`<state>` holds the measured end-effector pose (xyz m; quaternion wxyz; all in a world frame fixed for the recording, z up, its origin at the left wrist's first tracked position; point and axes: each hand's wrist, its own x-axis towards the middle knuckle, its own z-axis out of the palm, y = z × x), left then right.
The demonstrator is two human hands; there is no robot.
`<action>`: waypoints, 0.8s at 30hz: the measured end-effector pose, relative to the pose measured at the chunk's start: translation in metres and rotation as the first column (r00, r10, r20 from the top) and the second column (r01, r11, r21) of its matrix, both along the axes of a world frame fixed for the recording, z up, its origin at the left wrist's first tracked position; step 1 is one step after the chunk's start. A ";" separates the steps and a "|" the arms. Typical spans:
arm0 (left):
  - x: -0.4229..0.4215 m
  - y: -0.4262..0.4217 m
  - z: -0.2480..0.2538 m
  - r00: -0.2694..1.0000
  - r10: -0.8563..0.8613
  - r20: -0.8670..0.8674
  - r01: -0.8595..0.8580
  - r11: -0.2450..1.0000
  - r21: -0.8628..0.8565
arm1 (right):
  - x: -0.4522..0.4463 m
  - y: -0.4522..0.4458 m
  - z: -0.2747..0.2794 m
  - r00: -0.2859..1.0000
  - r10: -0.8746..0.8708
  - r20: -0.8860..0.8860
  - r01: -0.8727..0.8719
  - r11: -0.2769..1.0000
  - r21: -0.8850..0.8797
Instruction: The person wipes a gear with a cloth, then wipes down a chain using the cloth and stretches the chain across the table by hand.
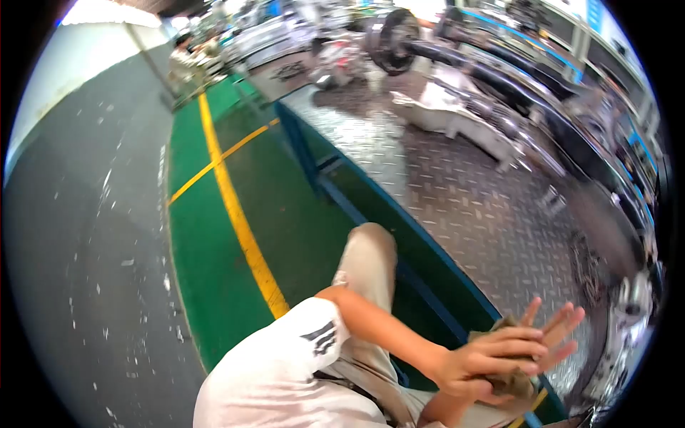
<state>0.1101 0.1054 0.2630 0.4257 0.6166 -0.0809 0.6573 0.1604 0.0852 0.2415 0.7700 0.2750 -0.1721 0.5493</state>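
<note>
My left hand [481, 362] is closed on a crumpled olive-brown rag [519, 387], its fingers bent across the cloth. Behind the rag, the fingers of my right hand [561, 334] are stretched out and spread. The rag lies between both hands and touches them, hiding the right palm. Both hands are over the near edge of a metal workbench [471, 214], close to my lap.
On the tread-plate benchtop lie a pale metal casting [464, 128], long dark axle-like shafts [492, 78] and a chain [586, 271]. A blue frame [442, 250] edges the bench. Left of it runs a green walkway with a yellow line [239, 214]; another person [187, 60] is far back.
</note>
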 end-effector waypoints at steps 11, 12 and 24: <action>-0.042 -0.029 0.044 0.994 0.076 -0.083 -0.098 0.946 -0.309 | -0.005 -0.052 -0.017 0.293 -0.386 0.875 0.588 0.794 0.153; -0.037 -0.028 0.041 0.998 0.008 -0.060 -0.027 0.948 -0.318 | -0.003 -0.051 -0.007 0.504 -0.208 0.838 0.496 0.864 -0.084; -0.008 -0.031 0.035 0.996 -0.024 -0.088 -0.040 0.753 -0.656 | 0.020 -0.036 -0.008 -0.075 -0.503 0.861 0.827 0.451 0.336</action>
